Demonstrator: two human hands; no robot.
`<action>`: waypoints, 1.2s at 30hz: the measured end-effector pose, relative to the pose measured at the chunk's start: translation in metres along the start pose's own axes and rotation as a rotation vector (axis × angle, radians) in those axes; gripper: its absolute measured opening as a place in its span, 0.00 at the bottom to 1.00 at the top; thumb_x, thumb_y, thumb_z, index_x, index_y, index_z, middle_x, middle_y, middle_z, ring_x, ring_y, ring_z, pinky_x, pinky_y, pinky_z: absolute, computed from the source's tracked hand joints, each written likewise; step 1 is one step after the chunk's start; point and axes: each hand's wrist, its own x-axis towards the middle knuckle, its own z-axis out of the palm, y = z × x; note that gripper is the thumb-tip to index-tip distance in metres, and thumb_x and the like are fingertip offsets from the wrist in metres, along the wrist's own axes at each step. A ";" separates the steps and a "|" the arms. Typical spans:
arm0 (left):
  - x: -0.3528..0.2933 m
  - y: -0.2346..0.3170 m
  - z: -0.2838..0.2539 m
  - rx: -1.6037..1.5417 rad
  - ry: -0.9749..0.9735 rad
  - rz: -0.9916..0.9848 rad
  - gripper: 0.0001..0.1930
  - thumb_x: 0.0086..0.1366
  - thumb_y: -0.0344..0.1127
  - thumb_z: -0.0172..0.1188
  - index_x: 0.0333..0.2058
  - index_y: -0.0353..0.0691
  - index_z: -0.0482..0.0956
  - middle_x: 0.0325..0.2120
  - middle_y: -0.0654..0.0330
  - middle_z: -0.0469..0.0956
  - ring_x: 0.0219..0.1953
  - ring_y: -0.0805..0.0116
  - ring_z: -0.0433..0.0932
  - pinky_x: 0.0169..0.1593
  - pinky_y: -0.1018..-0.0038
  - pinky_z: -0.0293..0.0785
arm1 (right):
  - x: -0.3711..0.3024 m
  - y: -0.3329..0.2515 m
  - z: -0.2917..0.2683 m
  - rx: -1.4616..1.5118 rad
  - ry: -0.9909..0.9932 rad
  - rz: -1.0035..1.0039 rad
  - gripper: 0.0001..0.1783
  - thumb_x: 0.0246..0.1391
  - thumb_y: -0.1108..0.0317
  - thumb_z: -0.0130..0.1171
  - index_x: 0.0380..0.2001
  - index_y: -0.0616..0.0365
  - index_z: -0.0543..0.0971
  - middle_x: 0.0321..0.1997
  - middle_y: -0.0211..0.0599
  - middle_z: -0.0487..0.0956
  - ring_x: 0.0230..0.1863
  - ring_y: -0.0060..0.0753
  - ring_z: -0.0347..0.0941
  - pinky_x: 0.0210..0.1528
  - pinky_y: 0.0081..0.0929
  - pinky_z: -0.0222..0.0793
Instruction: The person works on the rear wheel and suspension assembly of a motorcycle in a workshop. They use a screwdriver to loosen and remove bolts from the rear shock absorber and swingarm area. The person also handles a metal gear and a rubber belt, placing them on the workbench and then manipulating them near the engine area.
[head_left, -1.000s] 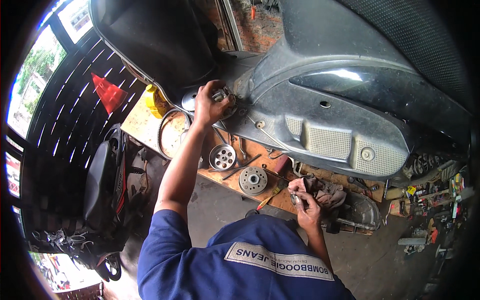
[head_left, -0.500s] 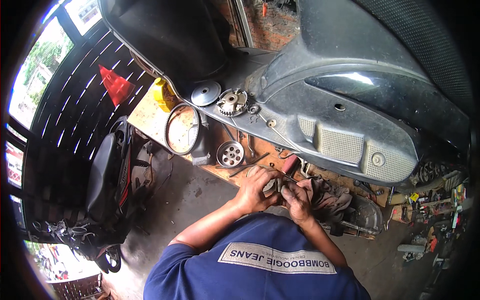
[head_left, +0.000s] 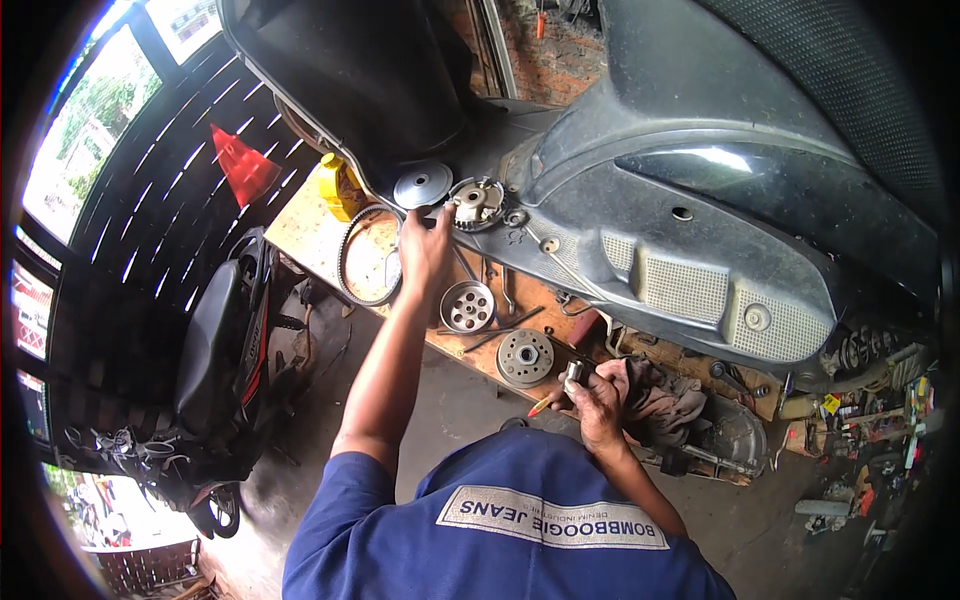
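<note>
My left hand [head_left: 428, 250] reaches to the scooter's edge, thumb and fingers apart. Its fingertips are between a shiny pulley disc [head_left: 422, 184] and a toothed variator pulley [head_left: 476, 203]; whether they touch either one I cannot tell. My right hand [head_left: 600, 410], near the bench's front edge, is closed on a short metal sleeve [head_left: 574, 370]. From beneath the same hand sticks out a slim tool with a yellow and red end [head_left: 541, 405]; its other end is hidden. A round clutch plate with holes [head_left: 525, 357] lies on the bench left of the sleeve.
On the wooden bench [head_left: 480, 372] are a drive belt [head_left: 370, 285], a clutch bell [head_left: 467, 307], loose tools and a dirty rag [head_left: 660, 400]. A yellow bottle [head_left: 342, 190] stands farther left. The grey scooter body [head_left: 690, 240] spans the far side. Another motorbike [head_left: 215, 330] stands left.
My left hand has left my right hand and moved far and left to the pulley parts. The clutch plate and the metal sleeve now show. My right hand stays near the rag.
</note>
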 end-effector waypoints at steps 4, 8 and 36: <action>0.039 0.015 0.004 0.260 -0.275 -0.206 0.44 0.51 0.70 0.61 0.40 0.24 0.82 0.39 0.35 0.81 0.47 0.43 0.81 0.52 0.61 0.74 | -0.007 0.008 -0.009 0.010 0.046 -0.059 0.12 0.61 0.66 0.55 0.42 0.63 0.78 0.33 0.35 0.78 0.33 0.30 0.78 0.36 0.26 0.76; 0.044 0.036 0.003 0.287 -0.324 -0.237 0.39 0.50 0.64 0.68 0.37 0.22 0.82 0.34 0.40 0.83 0.39 0.52 0.84 0.44 0.63 0.77 | -0.011 0.016 -0.019 0.073 0.163 -0.075 0.10 0.60 0.68 0.55 0.42 0.61 0.78 0.32 0.32 0.78 0.32 0.28 0.77 0.35 0.26 0.76; -0.003 0.019 -0.011 -0.786 -0.157 -0.228 0.13 0.59 0.30 0.65 0.43 0.36 0.78 0.34 0.57 0.80 0.28 0.68 0.80 0.30 0.74 0.76 | -0.031 0.016 -0.041 -0.016 0.252 -0.148 0.10 0.62 0.70 0.57 0.43 0.64 0.76 0.34 0.33 0.80 0.35 0.23 0.78 0.40 0.21 0.77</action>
